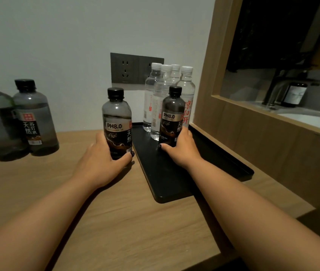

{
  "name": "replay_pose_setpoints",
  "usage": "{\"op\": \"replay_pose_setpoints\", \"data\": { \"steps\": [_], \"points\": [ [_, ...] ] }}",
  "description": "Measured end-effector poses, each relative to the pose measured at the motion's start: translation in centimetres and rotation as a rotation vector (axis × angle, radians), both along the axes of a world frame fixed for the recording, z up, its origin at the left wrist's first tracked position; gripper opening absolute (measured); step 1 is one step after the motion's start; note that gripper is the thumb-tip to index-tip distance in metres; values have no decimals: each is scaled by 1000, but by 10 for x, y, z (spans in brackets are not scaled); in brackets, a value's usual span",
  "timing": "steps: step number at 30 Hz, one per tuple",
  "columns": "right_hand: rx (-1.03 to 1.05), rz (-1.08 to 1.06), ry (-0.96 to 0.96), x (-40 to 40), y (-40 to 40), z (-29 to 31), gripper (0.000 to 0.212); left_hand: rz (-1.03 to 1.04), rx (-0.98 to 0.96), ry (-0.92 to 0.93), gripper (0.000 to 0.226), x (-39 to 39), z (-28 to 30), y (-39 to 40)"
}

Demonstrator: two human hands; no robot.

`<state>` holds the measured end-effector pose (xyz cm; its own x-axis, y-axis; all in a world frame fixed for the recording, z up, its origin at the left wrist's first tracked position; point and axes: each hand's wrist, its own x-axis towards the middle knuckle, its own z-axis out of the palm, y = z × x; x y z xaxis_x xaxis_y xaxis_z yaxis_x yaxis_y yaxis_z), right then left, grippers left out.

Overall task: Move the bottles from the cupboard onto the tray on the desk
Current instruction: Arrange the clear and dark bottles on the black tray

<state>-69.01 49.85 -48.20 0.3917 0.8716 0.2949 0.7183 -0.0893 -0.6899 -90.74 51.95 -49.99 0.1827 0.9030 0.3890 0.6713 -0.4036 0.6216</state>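
Observation:
A black tray (174, 178) lies on the wooden desk (116, 222), against the wooden partition on the right. Several clear water bottles (153, 94) with white caps stand at the tray's far end. My right hand (180, 149) is closed around a dark bottle labelled PH8.0 (172, 116), which stands upright on the tray in front of the clear ones. My left hand (104, 159) grips a second dark PH8.0 bottle (117, 122), upright just left of the tray's edge, over the desk. Whether its base touches the desk is hidden by my hand.
Two more dark bottles (32, 118) stand on the desk at the far left. A grey wall socket plate (127, 69) is behind the tray. The wooden partition (243, 124) on the right has a window showing a tap and a dark bottle (295, 94).

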Motion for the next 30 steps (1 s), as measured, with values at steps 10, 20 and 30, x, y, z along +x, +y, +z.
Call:
{"op": "replay_pose_setpoints", "data": {
  "steps": [10,20,30],
  "points": [
    [11,-11,-15,0,4,-3,82,35,-52,95,71,-7,-5,6],
    [16,-25,14,2,5,-2,87,16,-71,78,87,-5,-6,19],
    [858,5,155,-32,-29,42,23,53,-85,118,92,2,-8,27]
  ]
}}
